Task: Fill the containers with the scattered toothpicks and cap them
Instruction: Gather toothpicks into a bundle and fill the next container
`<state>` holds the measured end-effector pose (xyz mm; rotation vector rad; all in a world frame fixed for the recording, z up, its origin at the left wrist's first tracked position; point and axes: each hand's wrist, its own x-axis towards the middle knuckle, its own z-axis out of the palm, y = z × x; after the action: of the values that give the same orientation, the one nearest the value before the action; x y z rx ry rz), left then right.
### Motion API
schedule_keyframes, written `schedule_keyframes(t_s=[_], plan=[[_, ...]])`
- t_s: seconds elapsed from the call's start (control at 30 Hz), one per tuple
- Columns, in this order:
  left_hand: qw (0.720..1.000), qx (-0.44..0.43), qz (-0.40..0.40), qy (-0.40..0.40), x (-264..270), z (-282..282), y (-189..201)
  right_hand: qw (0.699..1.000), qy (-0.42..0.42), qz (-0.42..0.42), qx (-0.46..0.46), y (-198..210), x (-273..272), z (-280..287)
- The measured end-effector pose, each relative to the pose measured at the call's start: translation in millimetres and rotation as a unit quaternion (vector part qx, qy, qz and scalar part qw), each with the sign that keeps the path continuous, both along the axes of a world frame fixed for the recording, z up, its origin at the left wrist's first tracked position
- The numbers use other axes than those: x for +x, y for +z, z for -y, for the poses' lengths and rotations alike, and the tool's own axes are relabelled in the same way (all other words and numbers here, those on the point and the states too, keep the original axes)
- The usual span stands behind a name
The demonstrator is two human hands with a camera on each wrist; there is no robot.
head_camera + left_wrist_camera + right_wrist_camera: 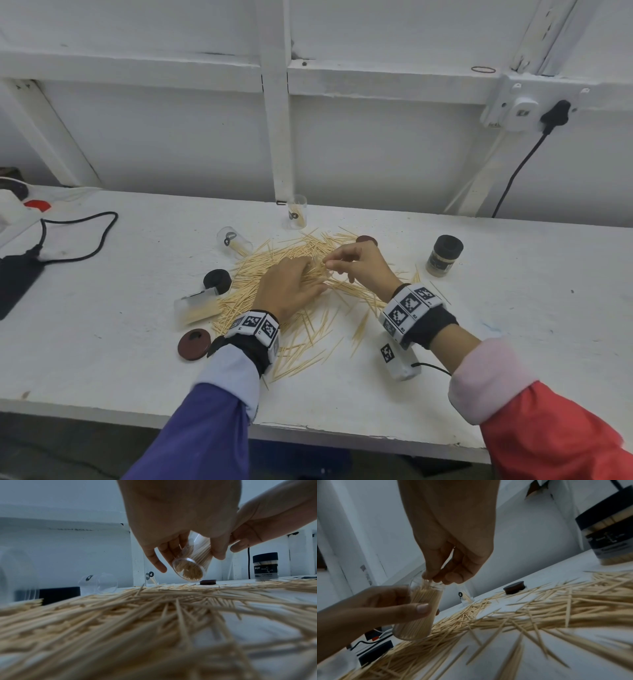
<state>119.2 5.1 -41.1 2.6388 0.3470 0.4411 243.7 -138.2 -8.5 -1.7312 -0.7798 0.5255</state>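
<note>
I see white table [445, 359] | scattered toothpicks [301, 329] heaped mid-table | left hand [291, 287] grips tilted clear container [419, 608] above the heap, nearly full | right hand [359, 263] pinches toothpicks at its mouth, I think | capped container [444, 255] far right.

Pale tan toothpicks [301, 308] on a white table [479, 342]; black-capped jar [444, 255]; brown lid [194, 344].

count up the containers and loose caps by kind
held container: 1
upright open container: 1
lying open containers: 2
capped container: 1
black loose cap: 1
dark red loose caps: 2
total: 8
</note>
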Motion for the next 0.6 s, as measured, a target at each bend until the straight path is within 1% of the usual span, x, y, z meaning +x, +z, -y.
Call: schedule_keyframes(t_s=[0.07, 0.17, 0.27, 0.33, 0.47, 0.6], plan=[[1.0, 0.003, -0.001, 0.002, 1, 0, 0, 1.0, -0.025, 0.002, 0.002, 0, 1, -1], [1.0, 0.006, -0.009, 0.008, 1, 0, 0, 0.997, -0.063, -0.043, 0.001, 0, 2, 1], [1.0, 0.003, -0.011, 0.007, 1, 0, 0, 0.997, -0.021, -0.064, -0.041, 1, 1, 3], [1.0, 0.002, -0.012, 0.007, 2, 0, 0, 0.997, -0.008, -0.056, -0.045, 1, -1, 3], [1.0, -0.001, -0.014, 0.007, 1, 0, 0, 0.998, -0.05, -0.029, -0.01, 3, 0, 1], [1.0, -0.006, -0.014, 0.004, 0, 1, 1, 0.997, -0.066, 0.04, -0.009, 10, -2, -3]])
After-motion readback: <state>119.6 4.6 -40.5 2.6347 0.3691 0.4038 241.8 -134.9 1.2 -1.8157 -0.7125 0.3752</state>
